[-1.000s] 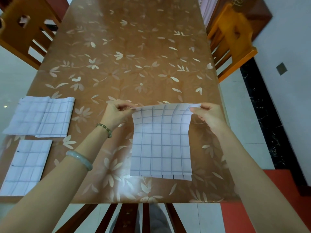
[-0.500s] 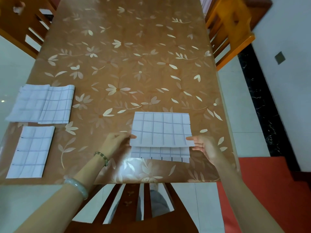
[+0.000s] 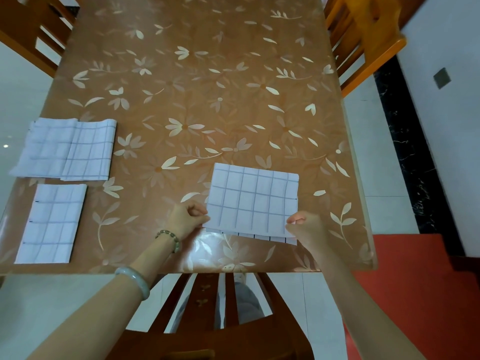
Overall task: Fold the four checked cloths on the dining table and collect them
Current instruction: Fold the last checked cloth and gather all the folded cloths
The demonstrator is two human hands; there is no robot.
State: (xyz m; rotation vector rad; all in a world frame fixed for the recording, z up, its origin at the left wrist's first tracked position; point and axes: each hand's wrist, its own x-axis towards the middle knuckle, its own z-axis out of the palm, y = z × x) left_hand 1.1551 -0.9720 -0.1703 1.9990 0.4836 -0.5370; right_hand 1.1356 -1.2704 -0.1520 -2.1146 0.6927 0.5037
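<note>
A white cloth with a dark grid [image 3: 253,201] lies folded in half near the table's front edge, its upper layer stopping just short of the lower hem. My left hand [image 3: 188,216] pinches its near left corner and my right hand [image 3: 302,226] pinches its near right corner. Off to the left lie two folded checked cloths overlapping side by side [image 3: 67,150]. In front of them sits another folded checked cloth [image 3: 52,223], narrow and upright.
The dining table [image 3: 194,100] has a glossy brown cover with pale leaf prints. Wooden chairs stand at the far left [image 3: 28,29], far right [image 3: 363,35] and right under me [image 3: 207,320]. A red floor strip [image 3: 415,281] lies to the right.
The cloth hung lifted by its top corners. Both hands brought that edge down toward me, folding the cloth in half onto the table, and now hold the near corners.
</note>
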